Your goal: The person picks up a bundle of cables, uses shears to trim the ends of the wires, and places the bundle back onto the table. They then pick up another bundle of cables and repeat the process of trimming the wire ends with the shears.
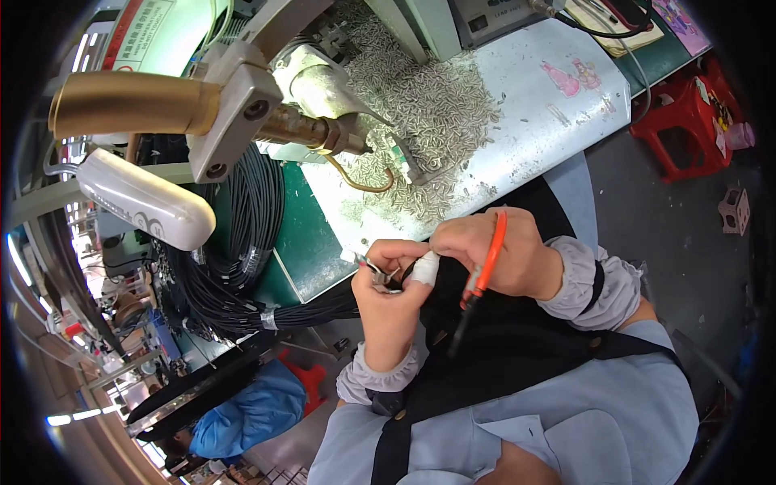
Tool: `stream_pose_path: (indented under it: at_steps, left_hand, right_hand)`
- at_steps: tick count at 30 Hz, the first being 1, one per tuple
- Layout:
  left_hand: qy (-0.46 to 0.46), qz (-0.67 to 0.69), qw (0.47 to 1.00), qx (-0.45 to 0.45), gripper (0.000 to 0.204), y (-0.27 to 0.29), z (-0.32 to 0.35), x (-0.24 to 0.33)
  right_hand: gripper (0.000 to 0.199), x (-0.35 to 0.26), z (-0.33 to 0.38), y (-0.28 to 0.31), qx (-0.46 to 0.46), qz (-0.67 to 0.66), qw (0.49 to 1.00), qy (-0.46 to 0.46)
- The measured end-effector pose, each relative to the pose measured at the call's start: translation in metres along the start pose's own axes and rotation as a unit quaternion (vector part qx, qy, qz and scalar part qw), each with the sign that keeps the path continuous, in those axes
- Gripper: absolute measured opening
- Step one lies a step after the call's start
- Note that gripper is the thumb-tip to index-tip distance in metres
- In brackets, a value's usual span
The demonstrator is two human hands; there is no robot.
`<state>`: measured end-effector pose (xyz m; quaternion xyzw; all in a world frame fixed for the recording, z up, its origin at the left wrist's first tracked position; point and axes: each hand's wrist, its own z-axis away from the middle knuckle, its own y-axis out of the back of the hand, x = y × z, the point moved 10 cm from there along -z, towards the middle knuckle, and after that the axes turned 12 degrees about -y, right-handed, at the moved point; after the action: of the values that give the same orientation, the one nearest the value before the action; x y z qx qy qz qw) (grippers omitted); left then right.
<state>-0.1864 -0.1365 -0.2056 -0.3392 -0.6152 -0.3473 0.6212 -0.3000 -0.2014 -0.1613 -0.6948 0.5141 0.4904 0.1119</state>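
My left hand (390,301) pinches a small metal connector part (380,277) with thin wire ends sticking out, held in front of my chest. My right hand (485,252) holds red-handled pliers (487,263) against its palm, the handles pointing down. Its taped white fingertip (423,267) touches the small metal part too. Both hands meet just below the edge of the white work surface (533,121).
A heap of several small metal pins (428,105) covers the white surface. A brass-coloured machine arm (202,105) and a white lamp head (137,198) hang at left above a bundle of black cables (242,242). A red stool (687,121) stands at right. A person in blue (250,412) sits below.
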Motion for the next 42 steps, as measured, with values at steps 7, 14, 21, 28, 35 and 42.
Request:
stream_pose_path:
  at_steps: [7,14,21,28,35,42]
  left_hand:
    - [-0.063,-0.041,0.996,0.055,0.016,0.002,0.003,0.016]
    - [-0.054,0.008,0.995,0.079,0.013,0.013,0.005,0.012]
    - [-0.078,0.011,0.994,0.078,0.013,0.010,0.006,0.017]
    - [-0.027,0.007,0.997,0.072,0.012,0.011,0.000,0.009]
    - [0.161,0.224,0.961,-0.008,0.009,0.001,-0.043,-0.024]
    - [0.192,0.264,0.943,-0.061,0.010,-0.008,-0.072,-0.030]
  right_hand:
    - [0.013,0.046,0.006,-0.023,-0.039,-0.394,0.861,-0.319]
    - [0.024,0.042,0.008,-0.013,-0.100,-0.209,0.923,-0.306]
    - [0.036,0.037,0.013,-0.023,-0.144,0.004,0.946,-0.292]
    - [0.026,0.041,0.022,-0.035,-0.135,-0.029,0.949,-0.282]
    - [0.019,0.069,0.018,-0.029,-0.047,-0.336,0.825,-0.453]
    - [0.023,0.083,-0.048,-0.018,-0.057,-0.227,0.871,-0.432]
